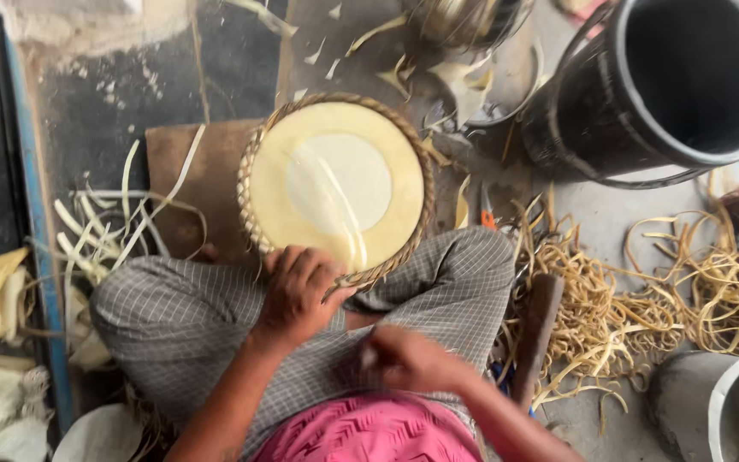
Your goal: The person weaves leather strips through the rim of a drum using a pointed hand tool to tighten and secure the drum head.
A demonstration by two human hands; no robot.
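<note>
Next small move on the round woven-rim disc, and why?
Probably draw the right hand back to the woven rim of the disc. The left hand grips that near edge on the lap, while the right sits blurred, apart from it.

The left hand [297, 295] sits just below centre, knuckles up, fingers curled shut in a grip, its forearm running down toward seven o'clock. The right hand [408, 359] lies lower, toward five o'clock of the left, blurred, loosely closed with fingers pointing toward nine o'clock; its forearm leaves toward five o'clock. The two hands are near each other, not touching.
</note>
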